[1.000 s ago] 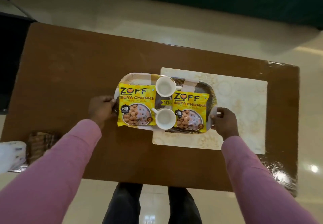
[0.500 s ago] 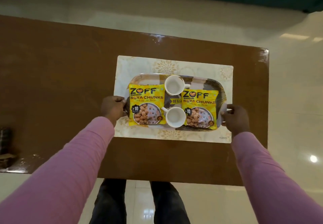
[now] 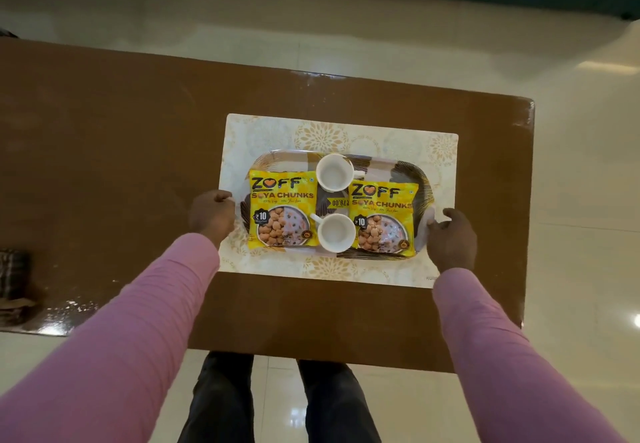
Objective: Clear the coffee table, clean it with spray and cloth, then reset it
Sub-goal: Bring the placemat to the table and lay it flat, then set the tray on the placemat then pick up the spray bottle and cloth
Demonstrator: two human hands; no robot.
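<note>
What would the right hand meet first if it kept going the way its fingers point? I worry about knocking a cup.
Right hand points left: the tray rim first, seemingly already touching, then the right soya packet.

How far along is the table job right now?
Likely the reset stage: the table looks wiped and glossy, and the placemat is down. In hand: the tray sits on it, left hand and right hand at its ends. Left: let go.
</note>
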